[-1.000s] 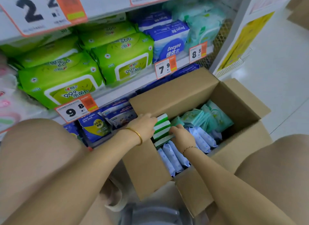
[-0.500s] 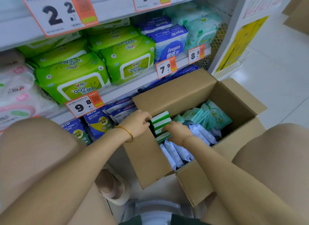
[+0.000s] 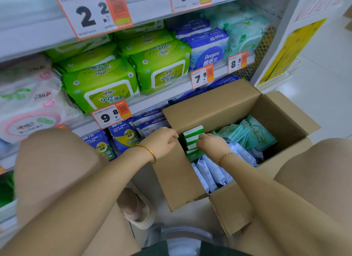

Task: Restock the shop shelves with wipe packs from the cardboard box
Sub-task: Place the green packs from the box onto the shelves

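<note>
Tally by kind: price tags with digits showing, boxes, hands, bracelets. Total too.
Price tags: 5
Box: 1
Hands: 2, left hand and right hand, both holding green packs
Bracelets: 2
Total: 10

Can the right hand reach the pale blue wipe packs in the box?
Probably yes: the brown cardboard box is open, the pale blue wipe packs lie uncovered beside the right hand, though it holds green-and-white packs.
</note>
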A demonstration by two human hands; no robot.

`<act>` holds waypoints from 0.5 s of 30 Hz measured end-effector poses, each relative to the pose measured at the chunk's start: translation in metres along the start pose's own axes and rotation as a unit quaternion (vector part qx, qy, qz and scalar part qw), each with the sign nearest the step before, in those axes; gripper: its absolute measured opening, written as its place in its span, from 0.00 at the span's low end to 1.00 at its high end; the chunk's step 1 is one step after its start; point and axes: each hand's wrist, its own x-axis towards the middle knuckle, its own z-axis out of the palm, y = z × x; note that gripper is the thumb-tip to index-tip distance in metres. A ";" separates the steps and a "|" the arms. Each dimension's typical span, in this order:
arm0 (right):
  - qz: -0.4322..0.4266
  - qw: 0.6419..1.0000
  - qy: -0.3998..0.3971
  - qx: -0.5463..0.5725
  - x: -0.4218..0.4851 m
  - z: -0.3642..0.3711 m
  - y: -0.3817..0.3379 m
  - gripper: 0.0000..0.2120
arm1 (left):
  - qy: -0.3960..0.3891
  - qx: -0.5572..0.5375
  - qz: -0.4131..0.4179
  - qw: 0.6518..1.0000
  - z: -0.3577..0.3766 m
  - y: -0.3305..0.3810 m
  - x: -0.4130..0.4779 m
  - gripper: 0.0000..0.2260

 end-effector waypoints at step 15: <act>0.179 0.764 0.142 0.603 -0.024 -0.097 0.012 0.13 | -0.029 -0.470 -0.049 0.881 -0.025 0.016 -0.022 0.16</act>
